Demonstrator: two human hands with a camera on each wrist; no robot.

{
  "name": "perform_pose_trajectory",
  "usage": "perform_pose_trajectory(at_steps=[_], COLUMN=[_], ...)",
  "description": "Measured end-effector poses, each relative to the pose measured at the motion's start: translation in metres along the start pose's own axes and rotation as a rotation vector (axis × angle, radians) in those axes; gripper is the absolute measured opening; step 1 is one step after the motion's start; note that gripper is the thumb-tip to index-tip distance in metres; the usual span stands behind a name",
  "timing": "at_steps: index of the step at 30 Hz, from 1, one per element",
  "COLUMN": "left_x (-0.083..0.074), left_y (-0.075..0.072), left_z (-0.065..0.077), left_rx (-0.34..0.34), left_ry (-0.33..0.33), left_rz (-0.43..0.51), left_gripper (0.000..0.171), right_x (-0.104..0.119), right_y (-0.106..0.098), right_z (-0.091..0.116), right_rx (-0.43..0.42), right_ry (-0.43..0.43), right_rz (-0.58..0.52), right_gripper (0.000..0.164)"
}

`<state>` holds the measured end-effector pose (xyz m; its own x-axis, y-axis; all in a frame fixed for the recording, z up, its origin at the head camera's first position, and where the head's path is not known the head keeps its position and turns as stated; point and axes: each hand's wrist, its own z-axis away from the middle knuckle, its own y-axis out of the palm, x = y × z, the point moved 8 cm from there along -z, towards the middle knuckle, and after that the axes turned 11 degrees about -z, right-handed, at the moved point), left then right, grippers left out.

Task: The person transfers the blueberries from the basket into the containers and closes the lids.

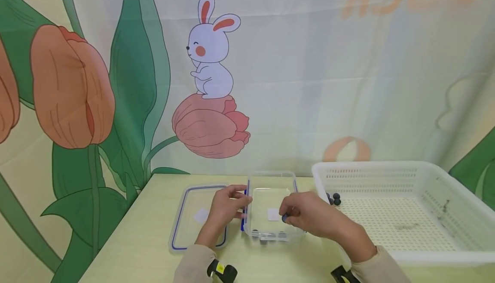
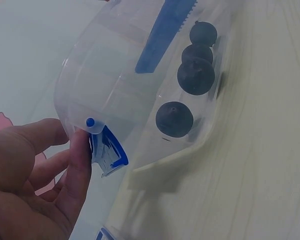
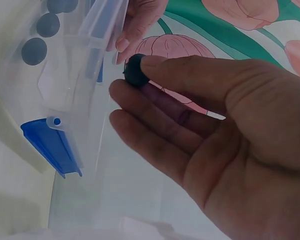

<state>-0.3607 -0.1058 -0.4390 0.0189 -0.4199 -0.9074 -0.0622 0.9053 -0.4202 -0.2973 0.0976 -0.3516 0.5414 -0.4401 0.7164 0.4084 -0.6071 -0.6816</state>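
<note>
A clear plastic food container (image 1: 286,183) with blue side clips stands lidless on the table. My left hand (image 1: 226,207) grips its left rim, the thumb on one side of the wall and fingers on the other, beside a blue clip (image 2: 109,150). Between thumb and fingertips of my right hand (image 1: 311,213) is a dark blueberry (image 3: 136,71), pinched over the container's right side. Several blueberries (image 2: 174,119) lie on the container's floor along the near wall. A pale square (image 1: 273,214) shows in the container's middle.
The clear lid (image 1: 184,214) with a blue seal lies flat left of the container. To the right stands a white perforated basket (image 1: 386,255); a few blueberries (image 1: 337,199) sit in its left corner. A printed curtain (image 1: 278,81) hangs behind the table.
</note>
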Motion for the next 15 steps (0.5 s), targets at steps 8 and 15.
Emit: perform_pose_trajectory(at_steps=[8,15], left_x=[0.001,0.0005], left_y=[-0.0001,-0.0001], left_z=[0.0002,-0.0001], left_rx=[-0.002,-0.001], left_ry=[-0.001,0.006], left_rz=[-0.003,-0.003], left_gripper=[0.042,0.042], right_x=[-0.0012,-0.0029], right_y=[0.0066,0.0088], right_z=[0.001,-0.0007], right_rx=[0.013,0.011], right_ry=[-0.044,-0.052], right_rz=[0.11,0.143], right_gripper=[0.015,0.017])
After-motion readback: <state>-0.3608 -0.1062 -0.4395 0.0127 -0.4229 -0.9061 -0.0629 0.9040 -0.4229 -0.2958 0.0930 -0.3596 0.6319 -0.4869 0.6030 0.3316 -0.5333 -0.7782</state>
